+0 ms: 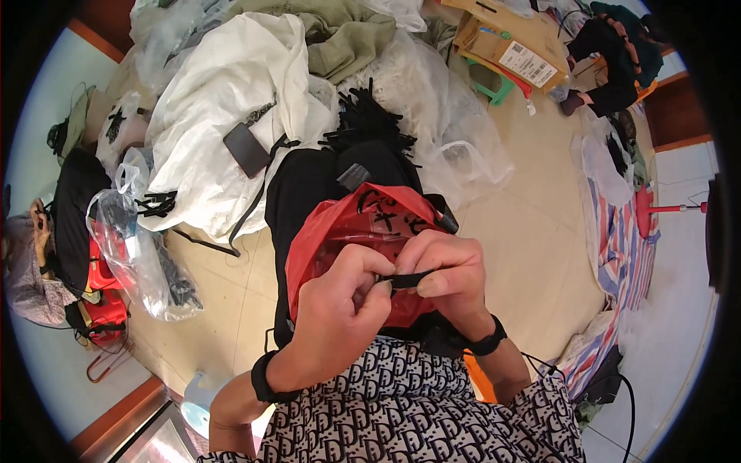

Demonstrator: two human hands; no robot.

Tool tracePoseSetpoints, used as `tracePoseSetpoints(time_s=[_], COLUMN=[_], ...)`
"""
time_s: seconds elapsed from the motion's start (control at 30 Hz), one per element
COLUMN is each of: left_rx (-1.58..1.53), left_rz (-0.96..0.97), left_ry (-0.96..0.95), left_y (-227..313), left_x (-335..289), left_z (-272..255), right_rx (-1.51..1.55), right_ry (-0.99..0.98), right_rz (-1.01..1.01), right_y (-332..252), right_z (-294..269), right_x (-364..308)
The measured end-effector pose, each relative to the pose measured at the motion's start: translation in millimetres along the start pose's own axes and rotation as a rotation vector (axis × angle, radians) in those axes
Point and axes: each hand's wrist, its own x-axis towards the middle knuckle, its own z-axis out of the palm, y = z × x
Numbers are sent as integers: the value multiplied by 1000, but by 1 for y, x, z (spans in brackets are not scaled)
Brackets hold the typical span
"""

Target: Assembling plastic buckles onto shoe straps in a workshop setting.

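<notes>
head view: pinching black strip in left fingers and right fingers over red bag; best kept taut, pinched close.

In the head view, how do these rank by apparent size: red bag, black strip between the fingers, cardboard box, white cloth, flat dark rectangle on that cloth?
White cloth
Red bag, partly hidden
Cardboard box
Flat dark rectangle
Black strip, visible part only

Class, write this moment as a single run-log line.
left hand: pinches black strip | right hand: pinches same strip | red bag: open, beneath hands | black bundle: beyond bag
</notes>
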Motion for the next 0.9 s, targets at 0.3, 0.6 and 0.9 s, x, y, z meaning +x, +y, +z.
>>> tracePoseSetpoints(time_s=[0.3, 0.6, 0.9], left_rx=[0, -46, 26], left_rz=[67, 67, 87], left_ry=[-39, 0, 3], left_y=[-1, -7, -14], left_x=[-5, 0, 4], left_z=[2, 8, 13], right_rx=[-57, -105, -166], right_ry=[-14, -23, -11], right_rz=[-34, -40, -82], right_y=[-4, -3, -3], right_z=[-2, -8, -11], right_x=[-6, -5, -1])
